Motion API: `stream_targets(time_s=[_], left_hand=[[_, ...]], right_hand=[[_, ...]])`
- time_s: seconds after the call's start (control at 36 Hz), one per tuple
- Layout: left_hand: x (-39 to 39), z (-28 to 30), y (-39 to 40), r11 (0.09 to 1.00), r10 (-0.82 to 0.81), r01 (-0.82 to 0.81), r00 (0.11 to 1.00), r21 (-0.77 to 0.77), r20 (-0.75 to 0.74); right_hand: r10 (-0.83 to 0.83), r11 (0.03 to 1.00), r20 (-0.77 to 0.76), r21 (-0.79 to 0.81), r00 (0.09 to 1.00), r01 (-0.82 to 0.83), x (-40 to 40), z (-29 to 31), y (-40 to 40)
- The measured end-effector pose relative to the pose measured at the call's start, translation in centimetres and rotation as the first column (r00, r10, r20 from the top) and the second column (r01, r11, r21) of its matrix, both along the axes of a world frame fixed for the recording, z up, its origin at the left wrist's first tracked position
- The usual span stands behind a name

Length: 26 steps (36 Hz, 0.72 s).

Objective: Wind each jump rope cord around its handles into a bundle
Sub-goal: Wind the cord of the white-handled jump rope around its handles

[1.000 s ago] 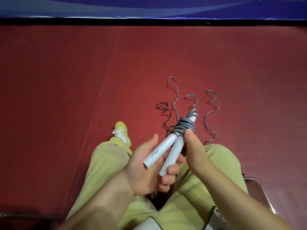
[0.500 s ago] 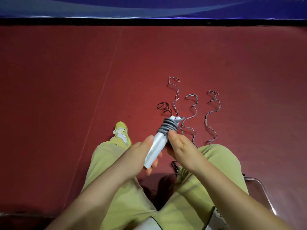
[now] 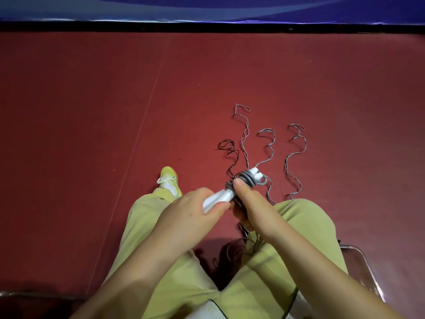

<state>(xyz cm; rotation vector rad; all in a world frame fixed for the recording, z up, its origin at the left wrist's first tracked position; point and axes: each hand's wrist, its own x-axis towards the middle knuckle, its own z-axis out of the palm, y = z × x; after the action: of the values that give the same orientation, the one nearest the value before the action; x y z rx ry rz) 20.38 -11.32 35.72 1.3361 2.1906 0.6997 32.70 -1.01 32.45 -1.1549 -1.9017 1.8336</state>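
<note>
**Both hands on the half-wound rope bundle**

I'm looking straight down at a seated person's lap, green trousers [image 3: 230, 284] filling the bottom of my view. Starting at the left, around nine o'clock from the hands, one yellow-green shoe [image 3: 169, 180] rests on the red floor [image 3: 92, 111].

Moving in, the left hand [image 3: 190, 212] is curled round the lower ends of the two white handles [image 3: 220, 198], thumb lying along them, a firm narrow grip. The handles sit side by side and tilt up toward one o'clock, their far tips poking out past the coils.

Next, the grey cord [image 3: 247, 178] is wrapped in several tight turns round the upper part of the handles, just above centre frame. The right hand [image 3: 250, 210] comes in from five o'clock, its thumb pressed onto those coils and its fingers curled under the bundle, pinching it.

Beyond the bundle, from eleven to one o'clock, loose cords [image 3: 296, 153] lie in wavy lines on the floor, one dark and the others grey. More cord dangles below the hands between the knees.

Far right, at four o'clock, a metal chair frame [image 3: 368, 268] edges in.
</note>
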Motion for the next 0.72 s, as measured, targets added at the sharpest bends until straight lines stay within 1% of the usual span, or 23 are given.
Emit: stream_targets(time_s=[0.06,0.14,0.17,0.19,0.22,0.25,0.28,0.31,0.33,0.36,0.39,0.44,0.5,0.56,0.67,0.72], left_hand=[[0.0,0.0,0.0,1.000,-0.004,0.002,0.998,0.022,0.057],[-0.4,-0.1,0.2,0.998,-0.044,0.055,0.969,-0.040,0.243],[-0.5,0.0,0.3,0.995,-0.062,0.087,0.935,-0.058,0.348],[-0.5,0.1,0.3,0.992,-0.065,0.112,0.862,-0.065,0.503],[-0.4,0.1,0.3,0.987,-0.034,0.132,0.725,-0.090,0.688],[-0.2,0.1,0.2,0.978,0.013,0.169,0.536,-0.122,0.844],[0.0,0.1,0.0,0.964,0.044,0.233,0.329,-0.126,0.943],[0.2,-0.1,-0.1,0.949,0.058,0.300,0.137,-0.097,0.989],[0.5,-0.4,-0.2,0.938,0.066,0.340,-0.005,-0.060,0.998],[0.7,-0.6,-0.3,0.933,0.071,0.359,-0.092,-0.033,0.993],[0.8,-0.9,-0.4,0.932,0.080,0.361,-0.139,-0.024,0.987],[0.9,-0.9,-0.3,0.937,0.092,0.348,-0.173,-0.026,0.981],[0.8,-0.7,-0.1,0.949,0.111,0.310,-0.149,-0.060,0.983],[0.5,-0.4,0.1,0.961,0.136,0.251,-0.056,-0.118,0.989],[-0.2,-0.4,0.2,0.974,0.146,0.141,0.219,-0.179,0.965],[-0.2,-0.5,0.1,0.979,0.139,0.102,0.300,-0.176,0.944]], right_hand=[[-0.028,0.995,-0.096,-0.094,0.995,0.019,0.0,0.4,-0.2],[-0.083,0.984,-0.215,-0.174,0.973,0.045,0.1,0.6,-0.5],[-0.106,0.978,-0.251,-0.199,0.962,0.056,0.2,0.5,-0.6],[-0.129,0.971,-0.289,-0.233,0.948,0.061,0.4,0.4,-0.7],[-0.140,0.965,-0.326,-0.255,0.935,0.056,0.5,0.3,-0.7],[-0.135,0.965,-0.358,-0.259,0.924,0.040,0.7,0.2,-0.8],[-0.129,0.966,-0.397,-0.256,0.909,0.025,0.8,0.3,-0.9],[-0.110,0.969,-0.441,-0.246,0.891,-0.002,0.9,0.4,-0.9],[-0.081,0.972,-0.479,-0.234,0.874,-0.038,0.9,0.5,-1.1],[-0.060,0.972,-0.506,-0.227,0.861,-0.066,0.9,0.7,-1.2],[-0.039,0.974,-0.514,-0.211,0.857,-0.083,0.9,0.8,-1.2],[-0.024,0.982,-0.461,-0.177,0.887,-0.065,0.8,0.5,-1.0],[-0.015,0.989,-0.368,-0.141,0.930,-0.040,0.9,0.3,-0.6],[0.051,0.994,-0.298,-0.080,0.953,-0.079,1.0,0.1,-0.3],[0.129,0.992,-0.225,0.023,0.966,-0.128,1.2,0.0,-0.3],[0.160,0.987,-0.218,0.065,0.963,-0.149,1.0,0.0,-0.5]])
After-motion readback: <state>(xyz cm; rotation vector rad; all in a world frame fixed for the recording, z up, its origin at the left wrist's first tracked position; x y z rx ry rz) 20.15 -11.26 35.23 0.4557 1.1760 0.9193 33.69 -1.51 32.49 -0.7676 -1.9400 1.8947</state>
